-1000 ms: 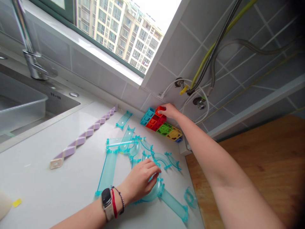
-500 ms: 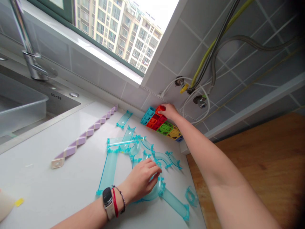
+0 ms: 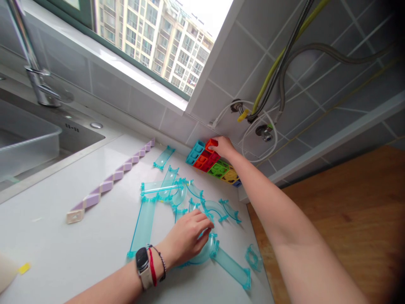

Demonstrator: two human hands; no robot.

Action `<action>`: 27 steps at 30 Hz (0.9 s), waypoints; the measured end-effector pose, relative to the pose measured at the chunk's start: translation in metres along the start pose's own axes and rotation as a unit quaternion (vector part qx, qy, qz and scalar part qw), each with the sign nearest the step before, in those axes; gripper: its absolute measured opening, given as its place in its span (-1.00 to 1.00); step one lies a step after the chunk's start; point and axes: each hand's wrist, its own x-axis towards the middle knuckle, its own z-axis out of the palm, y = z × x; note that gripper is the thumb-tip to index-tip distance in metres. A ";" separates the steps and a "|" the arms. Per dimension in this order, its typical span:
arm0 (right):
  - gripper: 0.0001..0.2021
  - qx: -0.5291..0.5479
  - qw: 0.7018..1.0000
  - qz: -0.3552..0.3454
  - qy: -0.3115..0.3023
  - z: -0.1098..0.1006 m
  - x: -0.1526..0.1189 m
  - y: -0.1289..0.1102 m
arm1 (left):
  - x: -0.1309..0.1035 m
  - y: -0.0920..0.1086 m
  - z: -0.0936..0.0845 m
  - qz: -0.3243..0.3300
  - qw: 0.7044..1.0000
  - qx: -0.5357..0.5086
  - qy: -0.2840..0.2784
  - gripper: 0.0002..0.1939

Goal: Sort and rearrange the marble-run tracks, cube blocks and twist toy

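My right hand [image 3: 222, 147] grips a red block [image 3: 211, 144] at the top of a row of coloured blocks against the wall. Beside it stand blue blocks [image 3: 195, 152], with more red blocks [image 3: 205, 161], green blocks [image 3: 218, 169] and yellow blocks [image 3: 231, 175] in the same row. Above the clear teal track pieces [image 3: 142, 223], my left hand [image 3: 191, 232] is curled with its fingers bent down and close together. Whatever its fingertips hold or touch is hidden behind the hand. A round teal piece [image 3: 207, 249] shows just under that hand.
A purple and white folding twist toy [image 3: 106, 185] lies along the white counter. To the left is a sink with a clear plastic bin [image 3: 28, 143] and a faucet [image 3: 41, 84]. A small teal piece [image 3: 253, 257] sits near the counter's right edge. Hoses [image 3: 278, 67] hang along the tiled wall.
The whole view has shifted very slightly. Both hands keep their places, the right still on the red block and the left over the teal pieces.
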 end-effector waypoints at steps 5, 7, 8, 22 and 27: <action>-0.62 -0.007 1.000 -0.001 -0.005 -0.001 0.000 -0.002 | -0.001 -0.001 -0.001 -0.006 1.000 -0.001 -0.026 -0.80; -0.64 -0.008 1.000 -0.005 -0.005 -0.001 -0.001 -0.003 | -0.001 -0.001 -0.001 -0.006 1.000 -0.001 -0.026 -0.80; -0.66 -0.010 1.000 -0.008 -0.005 -0.002 -0.002 -0.003 | -0.001 -0.001 -0.001 -0.005 1.000 -0.001 -0.026 -0.80; -0.73 -0.029 0.999 -0.038 -0.006 -0.003 -0.003 -0.002 | -0.002 -0.001 0.001 -0.014 0.999 0.002 -0.030 -0.80; -0.78 -0.026 0.999 -0.039 -0.028 0.009 -0.011 -0.005 | -0.001 0.000 0.000 -0.013 1.000 0.003 -0.026 -0.80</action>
